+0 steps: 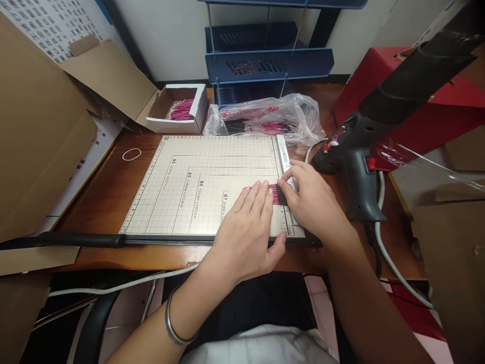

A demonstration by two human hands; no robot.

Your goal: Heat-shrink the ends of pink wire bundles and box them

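Observation:
A row of thin pink wires with black ends (279, 194) lies side by side on the cream paper trimmer board (174, 187), near its right edge. My left hand (250, 222) lies flat over the pink part, fingers stretched out, covering most of the wires' length. The fingers of my right hand (312, 197) are bent, with thumb and forefinger at the black ends, beside the trimmer's metal ruler strip (284, 156). Along the board's near side runs the lowered blade arm, its black handle (83, 239) to the left.
Behind the board are a small open box (197, 108) of pink wires and a clear plastic bag (303, 114) with more wires. A heat gun (364, 167) stands at right. Blue racks (269, 65) rise behind. A rubber band (132, 154) lies left; cardboard flanks both sides.

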